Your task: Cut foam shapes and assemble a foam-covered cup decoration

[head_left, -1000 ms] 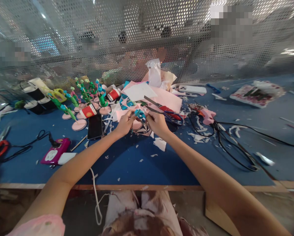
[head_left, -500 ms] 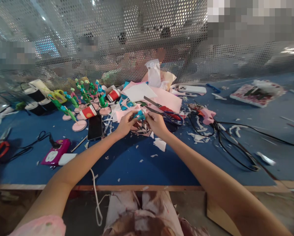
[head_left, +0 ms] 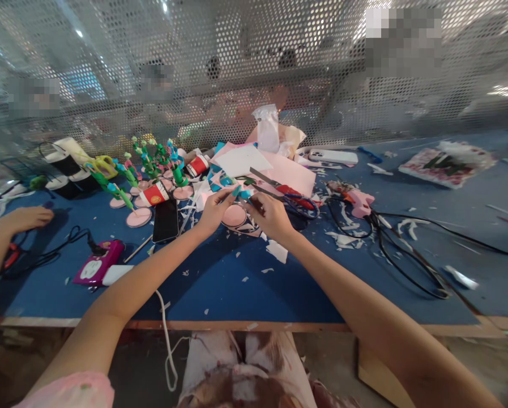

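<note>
My left hand (head_left: pixel 214 212) is closed in a pinch on a small bright-blue piece (head_left: pixel 244 194), perhaps paper or foam. From the other side, the fingertips of my right hand (head_left: pixel 272 215) pinch the same piece. It is held above a round pink disc (head_left: pixel 234 216) on the worktable, with paper scraps around it. Just behind my right hand lie scissors with red and blue handles (head_left: pixel 291 192), blades pointing up and left. White and pink sheets (head_left: pixel 240 160) are heaped beyond my hands.
Green and blue stems on pink discs (head_left: pixel 139 217) stand left, near a red-labelled roll (head_left: pixel 155 194) and a black phone (head_left: pixel 166 220). A purple box (head_left: pixel 98 263) with cords lies nearer. Another person's hand (head_left: pixel 26 218) rests far left. A pink glue gun (head_left: pixel 359 202) trails cable right.
Another person's arm has come in from the left, over the orange-handled tool. My fingers have shifted on the blue piece, and the pink disc beneath shows more.
</note>
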The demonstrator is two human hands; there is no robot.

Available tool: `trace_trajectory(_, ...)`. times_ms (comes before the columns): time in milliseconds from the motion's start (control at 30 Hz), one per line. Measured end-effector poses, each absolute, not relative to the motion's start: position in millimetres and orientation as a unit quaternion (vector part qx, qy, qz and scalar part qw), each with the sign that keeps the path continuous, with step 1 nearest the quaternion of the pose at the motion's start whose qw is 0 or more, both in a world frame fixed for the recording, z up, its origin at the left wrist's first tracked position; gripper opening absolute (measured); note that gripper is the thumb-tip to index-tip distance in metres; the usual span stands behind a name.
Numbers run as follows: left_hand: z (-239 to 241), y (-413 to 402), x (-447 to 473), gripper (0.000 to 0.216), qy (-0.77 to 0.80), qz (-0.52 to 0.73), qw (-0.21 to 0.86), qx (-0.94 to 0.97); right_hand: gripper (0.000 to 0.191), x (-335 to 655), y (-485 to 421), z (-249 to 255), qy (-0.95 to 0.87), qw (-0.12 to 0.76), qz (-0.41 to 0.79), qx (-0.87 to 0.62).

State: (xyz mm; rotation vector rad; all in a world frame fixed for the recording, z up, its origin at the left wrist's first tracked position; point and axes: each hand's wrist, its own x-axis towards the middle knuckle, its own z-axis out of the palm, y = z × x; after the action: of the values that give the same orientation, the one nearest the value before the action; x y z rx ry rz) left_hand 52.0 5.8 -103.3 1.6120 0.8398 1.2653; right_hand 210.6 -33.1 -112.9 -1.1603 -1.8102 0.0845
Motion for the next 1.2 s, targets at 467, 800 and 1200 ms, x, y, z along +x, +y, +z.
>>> trace_trajectory(467,-102.2,-0.1,48.3,0.027,0.35,0.461,0.395,0.714,0.034,216.9,-31.3,-111.5,-0.754,0.504,-0.077,-0.414)
trace_trajectory(800,-103.4,-1.6,50.4,0.024,0.372,0.464,0.369,0.715,0.033,210.5,-31.6,-108.3,-0.683,0.571,0.12,-0.439)
trace_trajectory(1200,-117.0,0.1,37.8,0.038,0.249,0.411,-0.044,0.876,0.029,210.9,-21.2,-111.1,-0.539,0.629,0.314,-0.465)
